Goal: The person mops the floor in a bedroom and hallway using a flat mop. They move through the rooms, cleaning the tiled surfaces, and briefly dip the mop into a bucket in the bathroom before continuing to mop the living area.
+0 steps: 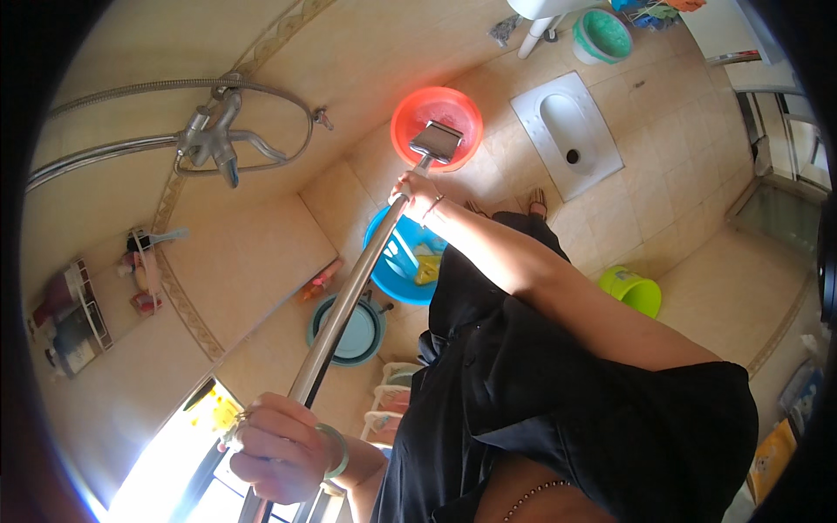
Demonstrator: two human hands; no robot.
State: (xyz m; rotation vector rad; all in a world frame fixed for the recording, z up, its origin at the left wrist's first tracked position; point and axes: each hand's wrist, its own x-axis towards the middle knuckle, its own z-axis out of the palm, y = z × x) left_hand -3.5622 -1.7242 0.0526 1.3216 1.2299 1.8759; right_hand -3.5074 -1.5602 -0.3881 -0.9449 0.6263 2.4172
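A long-handled mop (344,307) with a shiny metal pole runs diagonally in front of me. My left hand (283,446), a pale bangle on its wrist, is closed round the pole at lower left. Farther up, my right hand (416,197) grips the pole just below the mop's head. That grey rectangular head (436,141) is over the red basin (403,112), which seems to hold liquid; whether the head touches it I cannot tell. Below my right hand is a blue basin (377,277) with a yellow item (427,269) in it.
A white squat toilet (602,148) is set in the floor at right. Around stand a lime-green bucket (629,291), a grey-blue basin (357,336) and a lined bin (602,37). A metal shower tap (212,131) and toiletry rack (87,305) are on the left wall.
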